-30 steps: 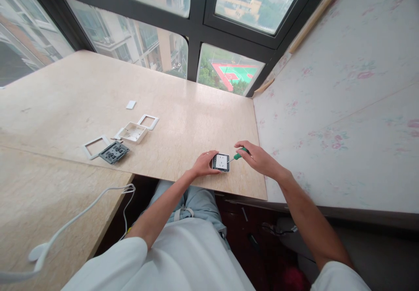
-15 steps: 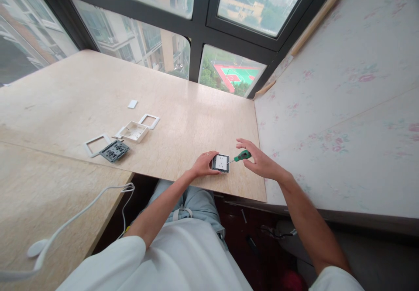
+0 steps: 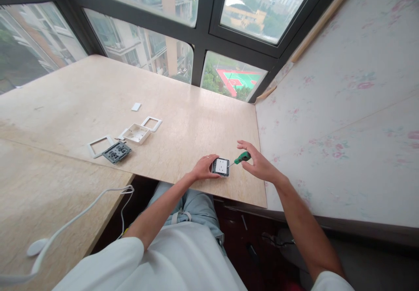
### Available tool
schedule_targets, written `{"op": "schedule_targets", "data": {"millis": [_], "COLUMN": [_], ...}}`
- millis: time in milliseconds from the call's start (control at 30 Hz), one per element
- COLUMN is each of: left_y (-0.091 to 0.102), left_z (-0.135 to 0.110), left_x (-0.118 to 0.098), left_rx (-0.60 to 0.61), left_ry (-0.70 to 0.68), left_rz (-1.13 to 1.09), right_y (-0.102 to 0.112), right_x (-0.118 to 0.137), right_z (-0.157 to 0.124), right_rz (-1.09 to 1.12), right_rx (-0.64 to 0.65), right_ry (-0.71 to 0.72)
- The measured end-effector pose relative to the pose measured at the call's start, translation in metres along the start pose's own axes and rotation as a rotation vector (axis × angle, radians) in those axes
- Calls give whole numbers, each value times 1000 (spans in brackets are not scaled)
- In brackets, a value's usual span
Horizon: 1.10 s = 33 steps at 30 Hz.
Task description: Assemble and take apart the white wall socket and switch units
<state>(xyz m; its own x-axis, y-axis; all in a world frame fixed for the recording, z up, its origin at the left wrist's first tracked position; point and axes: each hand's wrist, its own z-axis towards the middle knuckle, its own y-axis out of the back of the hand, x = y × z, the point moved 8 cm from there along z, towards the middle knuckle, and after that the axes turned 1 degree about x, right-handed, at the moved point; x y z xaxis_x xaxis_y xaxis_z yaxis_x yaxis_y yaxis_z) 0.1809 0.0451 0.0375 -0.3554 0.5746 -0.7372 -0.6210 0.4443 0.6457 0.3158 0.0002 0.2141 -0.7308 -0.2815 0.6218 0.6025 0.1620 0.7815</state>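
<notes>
A wall socket with a white face and dark grey frame rests on the counter near its front edge. My left hand grips it from the left, thumb along the near side and fingers along the far side. In my right hand is a green-handled screwdriver, held between thumb and fingers with some fingers raised. Its thin shaft slants down to the left, and the tip meets the right side of the socket's frame. Whether the tip sits in a screw is too small to see.
To the left lie a second grey socket module, a white frame, a white back box, another frame and a small white plate. A white cable runs at lower left. A papered wall bounds the right.
The whole view has shifted slightly, so everything appears a little lower. Both hands keep their holds on the socket and the screwdriver, with the tip still at the frame's right side.
</notes>
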Motion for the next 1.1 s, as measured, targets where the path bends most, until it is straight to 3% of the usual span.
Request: {"op": "schedule_targets", "data": {"millis": [100,233,300,400,567,700,800,967,1100], "left_y": [0,0,1,1,2,2,2,2,2], "left_z": [0,0,0,0,0,-1,0,1,1], "left_x": [1,0,0,-1,-2,-2,-1,-2,-2], "left_rx": [-1,3,-1,-2,6,6,11,20,23], "left_ry": [4,7,5,9,17,23,29,26,29], "left_rz": [3,0,1,6,7,6,4,-4,-9], "right_y": [-4,9,11,9,2,-7,-6,-3,-4], "right_x": [1,-8,-11,-15,-13,-3,-2,-10,-14], "right_z": [1,0,-2,-4,-6,-8,-7,-6,-7], "right_rz": [3,-399,-479,-305,99,264,189,-171,-15], "right_rx": [48,-235,-314,-292,-127,-24,-117,-315,-377], "right_ry": [-11,-144,-170,-142,-58,18,32,-17,-8]}}
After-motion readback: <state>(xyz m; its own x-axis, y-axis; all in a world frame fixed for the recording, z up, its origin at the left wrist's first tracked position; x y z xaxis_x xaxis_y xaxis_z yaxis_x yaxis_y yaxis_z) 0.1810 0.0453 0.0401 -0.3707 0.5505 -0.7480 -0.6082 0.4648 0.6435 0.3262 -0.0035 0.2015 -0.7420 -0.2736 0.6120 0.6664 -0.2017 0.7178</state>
